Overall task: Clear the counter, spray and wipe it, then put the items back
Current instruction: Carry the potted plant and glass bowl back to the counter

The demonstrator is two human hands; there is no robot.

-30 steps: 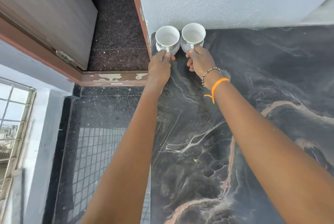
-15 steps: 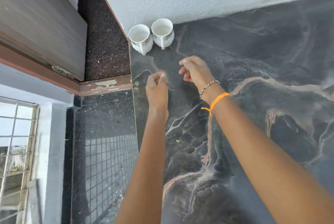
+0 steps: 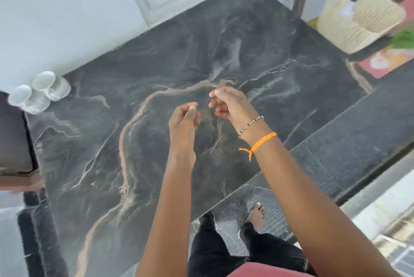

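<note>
Two white cups (image 3: pixel 38 92) stand side by side at nine o'clock against the wall, likely parked clear of the dark marble surface (image 3: pixel 156 64). At centre the left hand (image 3: pixel 183 120) and right hand (image 3: pixel 230 104) hover, fingers loosely curled, grasping nothing. A woven basket (image 3: pixel 358 17) sits at two o'clock.

Soft daylight fills the room, bright and even. The dark counter (image 3: pixel 156 57) has a pale shine near the wall. The shadows are faint. The whole picture is smeared. The two white cups (image 3: pixel 38 92) and the basket (image 3: pixel 358 19) look fuzzy. The straight edges bend and lean near the corners.
</note>
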